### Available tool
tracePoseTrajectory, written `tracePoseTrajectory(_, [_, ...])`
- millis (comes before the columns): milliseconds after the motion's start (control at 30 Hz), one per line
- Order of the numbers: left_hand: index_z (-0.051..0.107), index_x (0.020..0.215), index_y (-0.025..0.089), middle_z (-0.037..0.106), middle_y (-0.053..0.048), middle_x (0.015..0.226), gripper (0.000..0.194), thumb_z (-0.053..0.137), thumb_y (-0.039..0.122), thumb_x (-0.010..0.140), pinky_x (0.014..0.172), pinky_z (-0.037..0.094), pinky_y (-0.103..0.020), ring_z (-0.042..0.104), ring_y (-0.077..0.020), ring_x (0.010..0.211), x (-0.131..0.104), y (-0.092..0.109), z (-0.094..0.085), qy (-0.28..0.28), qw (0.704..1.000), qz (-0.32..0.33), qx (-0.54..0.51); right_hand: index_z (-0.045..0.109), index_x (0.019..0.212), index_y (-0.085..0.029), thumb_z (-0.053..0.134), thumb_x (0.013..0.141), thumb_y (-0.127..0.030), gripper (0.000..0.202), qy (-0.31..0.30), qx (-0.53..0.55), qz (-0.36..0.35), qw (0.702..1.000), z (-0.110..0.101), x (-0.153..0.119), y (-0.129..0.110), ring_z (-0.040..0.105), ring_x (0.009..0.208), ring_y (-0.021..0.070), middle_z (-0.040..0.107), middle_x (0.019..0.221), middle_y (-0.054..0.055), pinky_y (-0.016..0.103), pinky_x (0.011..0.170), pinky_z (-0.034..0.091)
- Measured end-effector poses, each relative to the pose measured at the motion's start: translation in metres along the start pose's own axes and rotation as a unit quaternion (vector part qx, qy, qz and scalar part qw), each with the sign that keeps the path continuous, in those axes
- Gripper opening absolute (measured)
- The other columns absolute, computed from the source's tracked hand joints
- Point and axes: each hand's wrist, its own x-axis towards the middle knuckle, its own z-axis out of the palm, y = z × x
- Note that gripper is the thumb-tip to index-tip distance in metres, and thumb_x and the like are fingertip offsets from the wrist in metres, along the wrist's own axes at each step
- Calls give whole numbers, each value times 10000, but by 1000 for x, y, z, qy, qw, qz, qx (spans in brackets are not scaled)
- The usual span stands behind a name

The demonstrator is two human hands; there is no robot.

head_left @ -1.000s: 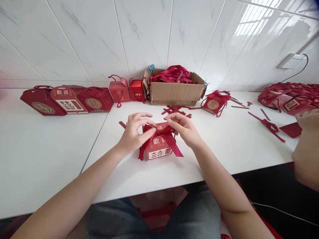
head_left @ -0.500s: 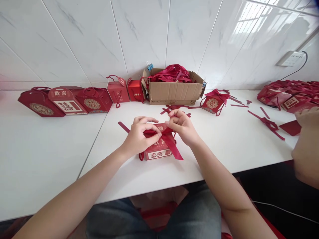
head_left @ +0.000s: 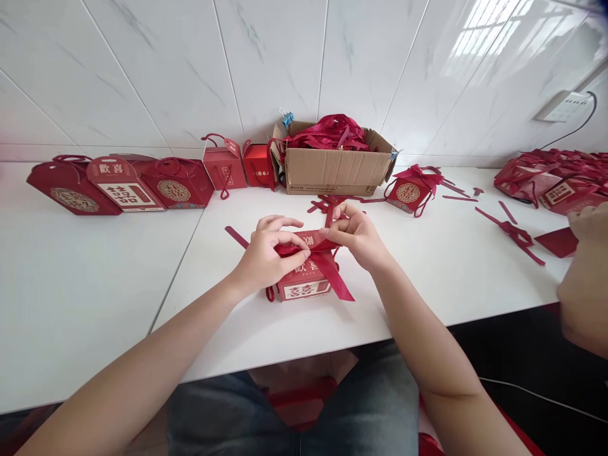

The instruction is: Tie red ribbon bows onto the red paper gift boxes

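A small red gift box (head_left: 304, 289) with white-panelled characters lies on the white table in front of me. A dark red ribbon (head_left: 336, 278) crosses its top, one tail hanging over the front right. At the ribbon's middle, my left hand (head_left: 275, 250) pinches the knot between thumb and index finger. My right hand (head_left: 354, 231) is closed on the ribbon just right of the knot, near the box's back right. Fingers partly hide the knot and the top of the box.
Behind stands a cardboard box (head_left: 337, 171) of ribbons. Red gift boxes (head_left: 128, 190) line the back left; another bowed box (head_left: 409, 192) is right of centre. Ribbon strips (head_left: 510, 234) and a pile of boxes (head_left: 560, 177) lie right, near another person's hand (head_left: 586, 253).
My right hand has moved slightly right, drawing the ribbon a little away from the knot. My left hand keeps its pinch. The whole view has shifted slightly.
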Motion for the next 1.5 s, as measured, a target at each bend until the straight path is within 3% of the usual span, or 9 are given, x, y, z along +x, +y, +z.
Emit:
tracePoseTrajectory(233, [731,816,248,622,-41,1249,152,685,378,751,1130,248,-493,358,-303,1310,-3,1,0,-10,999,-42,-26,506,764,-197,718,753,-485,358,-16,-27,-13,999,1,1,1,410,490,69,486,557,-61,220,481,334])
tracePoseTrajectory(400, [637,1087,226,582,-61,1288,356,579,417,792,1092,285,-482,440,-300,1246,-1,-3,-24,-16,994,-56,-89,543,748,-187,712,750,-508,362,21,-14,-35,999,5,1,-1,387,501,62,499,605,-44,215,462,312])
tracePoseTrajectory(567, [540,946,207,601,-56,1067,311,560,461,768,911,403,-412,541,-253,989,-1,-13,-52,-103,989,-94,-47,568,781,-199,689,780,-485,310,24,-34,-35,999,8,1,5,428,550,74,513,696,-28,235,513,352])
tracePoseTrajectory(667, [506,831,208,603,-34,885,372,528,578,796,739,437,-333,549,-224,855,-11,-14,-55,-121,982,-147,9,639,864,-218,691,783,-465,265,37,-127,-90,987,9,0,6,558,778,134,581,933,31,275,648,439])
tracePoseTrajectory(767, [567,813,202,637,-40,851,410,502,607,819,695,437,-311,576,-231,831,-27,-11,-52,-134,977,-162,39,679,933,-235,739,754,-393,246,-9,-189,-143,972,11,-3,4,545,1126,216,572,1160,68,356,910,451])
tracePoseTrajectory(833, [617,798,199,664,-44,847,403,510,586,833,701,442,-309,599,-237,826,-38,-6,-48,-164,972,-165,27,684,943,-234,751,748,-342,232,-49,-198,-157,966,13,-4,3,534,1186,232,576,1209,76,400,997,424])
tracePoseTrajectory(967, [643,742,196,671,-24,803,360,556,531,839,733,449,-294,610,-206,792,-54,6,-38,-147,976,-160,-31,718,860,-227,727,768,-278,106,-79,-199,-154,964,16,-4,4,613,1052,204,642,1103,67,392,950,474])
tracePoseTrajectory(1233, [586,722,194,606,21,690,260,589,415,859,644,430,-224,559,-129,672,-66,36,-30,26,994,-101,-34,731,766,-219,726,759,-247,29,-37,-198,-147,968,20,-3,7,631,925,181,662,958,51,373,883,496])
tracePoseTrajectory(1500, [497,653,187,517,43,585,290,520,343,896,560,383,-210,474,-95,555,-85,36,0,-17,996,-84,28,725,753,-208,715,767,-242,38,-28,-195,-132,971,22,-2,10,620,925,187,647,968,59,375,860,487])
